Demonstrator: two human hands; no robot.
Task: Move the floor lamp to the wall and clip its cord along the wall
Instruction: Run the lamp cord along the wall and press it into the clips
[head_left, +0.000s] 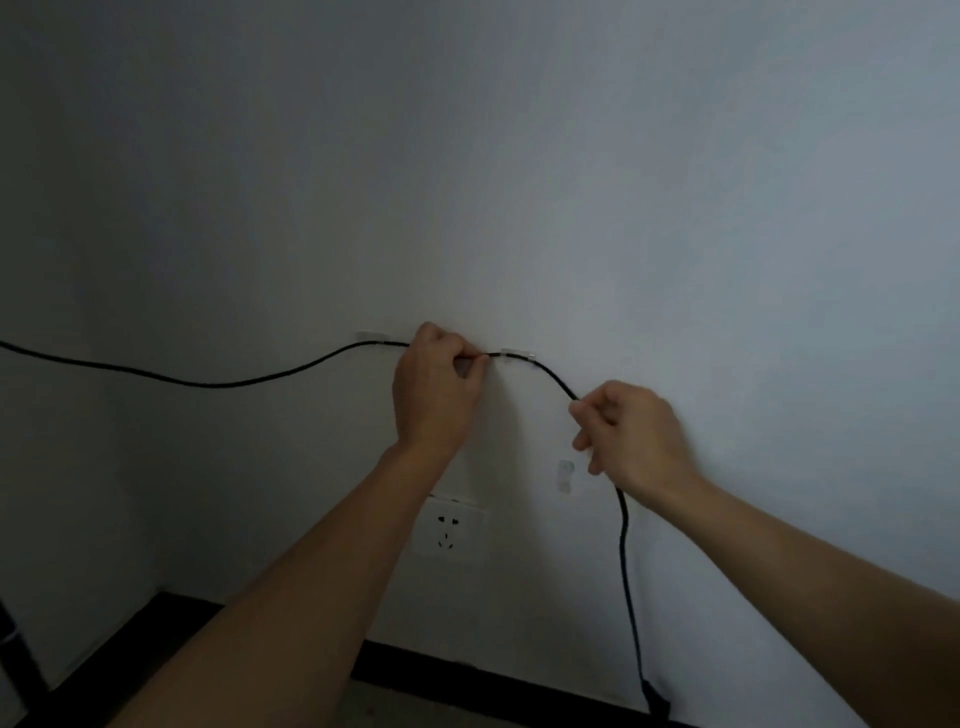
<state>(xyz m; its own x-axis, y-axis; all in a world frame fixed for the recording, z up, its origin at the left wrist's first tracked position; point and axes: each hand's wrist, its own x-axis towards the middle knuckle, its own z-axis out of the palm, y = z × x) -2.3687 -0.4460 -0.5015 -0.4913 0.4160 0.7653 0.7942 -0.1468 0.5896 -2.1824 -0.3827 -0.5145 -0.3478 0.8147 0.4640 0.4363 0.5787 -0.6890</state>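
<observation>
A thin black cord (218, 383) runs along the white wall (571, 182) from the left edge. It passes a clear clip (373, 339), then my left hand (434, 387), then a second clear clip (518, 356). My left hand pinches the cord between the two clips, against the wall. From the second clip the cord curves down into my right hand (631, 434), which grips it, and then hangs to a dark plug (655, 702) near the floor. A third clear clip (565, 475) sits bare, just left of my right hand. The lamp itself is out of view.
A white wall socket (448, 527) sits below my left hand, partly behind my forearm. A black skirting board (467, 675) runs along the wall's foot. A dark upright object (15, 654) shows at the lower left edge.
</observation>
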